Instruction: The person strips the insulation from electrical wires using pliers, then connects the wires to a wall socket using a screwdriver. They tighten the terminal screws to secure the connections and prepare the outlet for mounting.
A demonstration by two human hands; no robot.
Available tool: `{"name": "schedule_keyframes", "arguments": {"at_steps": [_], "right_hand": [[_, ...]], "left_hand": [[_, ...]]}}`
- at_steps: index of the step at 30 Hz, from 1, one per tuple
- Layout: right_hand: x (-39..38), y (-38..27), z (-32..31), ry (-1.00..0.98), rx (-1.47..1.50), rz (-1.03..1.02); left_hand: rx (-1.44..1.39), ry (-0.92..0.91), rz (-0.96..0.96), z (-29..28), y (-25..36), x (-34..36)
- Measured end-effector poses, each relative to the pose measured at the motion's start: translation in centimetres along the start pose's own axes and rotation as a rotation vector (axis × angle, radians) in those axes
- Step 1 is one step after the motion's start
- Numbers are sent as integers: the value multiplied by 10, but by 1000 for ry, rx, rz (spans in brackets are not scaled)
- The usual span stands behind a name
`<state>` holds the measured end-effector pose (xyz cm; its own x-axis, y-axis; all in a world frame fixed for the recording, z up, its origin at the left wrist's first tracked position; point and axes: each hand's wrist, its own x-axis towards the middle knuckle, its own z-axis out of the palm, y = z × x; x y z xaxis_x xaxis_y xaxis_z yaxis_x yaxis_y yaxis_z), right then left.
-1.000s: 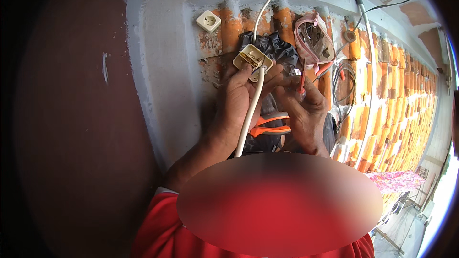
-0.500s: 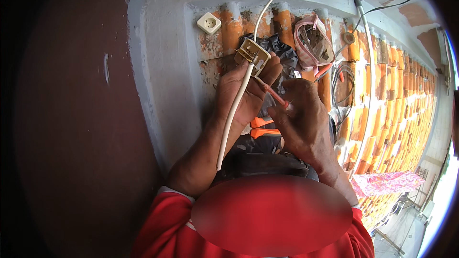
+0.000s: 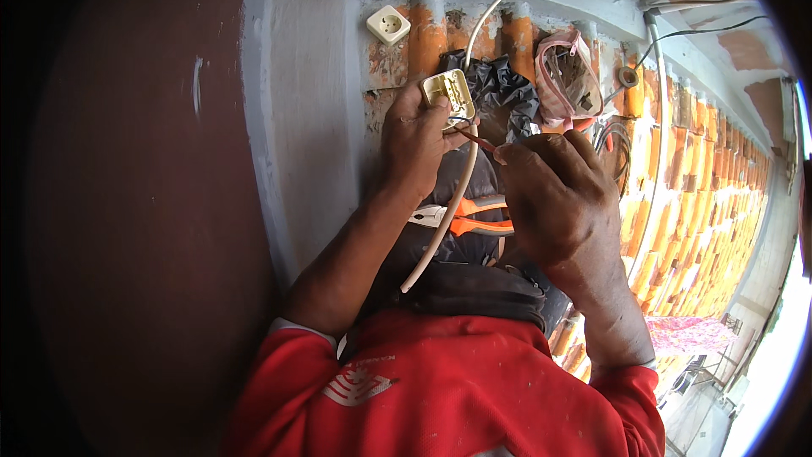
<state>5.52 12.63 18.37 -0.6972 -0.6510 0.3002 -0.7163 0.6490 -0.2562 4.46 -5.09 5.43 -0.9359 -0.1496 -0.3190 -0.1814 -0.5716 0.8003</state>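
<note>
My left hand (image 3: 413, 142) is closed round a cream socket base (image 3: 449, 98), its thumb over the near edge and the open inside with metal contacts facing up. One white cable (image 3: 489, 21) runs from its far side; another white cable (image 3: 457, 195) hangs from the near side to a loose end over my lap. My right hand (image 3: 560, 195) grips a screwdriver (image 3: 480, 140) with a reddish see-through handle, the tip at the near edge of the base, by a dark wire. Whether the tip touches a screw is too small to tell. Orange-handled pliers (image 3: 480, 227) lie on my lap.
A square cream socket cover (image 3: 388, 24) sits on the roof tiles (image 3: 428, 38) by the wall. Beyond my hands are a black plastic bag (image 3: 501, 89) and an open pink zip pouch (image 3: 568, 76) of small items. A tape roll (image 3: 627, 77) is at the right.
The socket base has turned in my left hand, and its near cable now hangs clear of the palm. My right hand has rolled over, knuckles up, with the screwdriver.
</note>
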Motion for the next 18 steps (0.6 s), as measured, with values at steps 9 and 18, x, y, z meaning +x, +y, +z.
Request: {"name": "schedule_keyframes", "arguments": {"at_steps": [9, 18], "right_hand": [[7, 2, 16, -98, 16, 48], [10, 10, 22, -144, -15, 32]], "left_hand": [[-39, 18, -100, -7, -20, 2], [-3, 54, -133, -7, -24, 1]]}}
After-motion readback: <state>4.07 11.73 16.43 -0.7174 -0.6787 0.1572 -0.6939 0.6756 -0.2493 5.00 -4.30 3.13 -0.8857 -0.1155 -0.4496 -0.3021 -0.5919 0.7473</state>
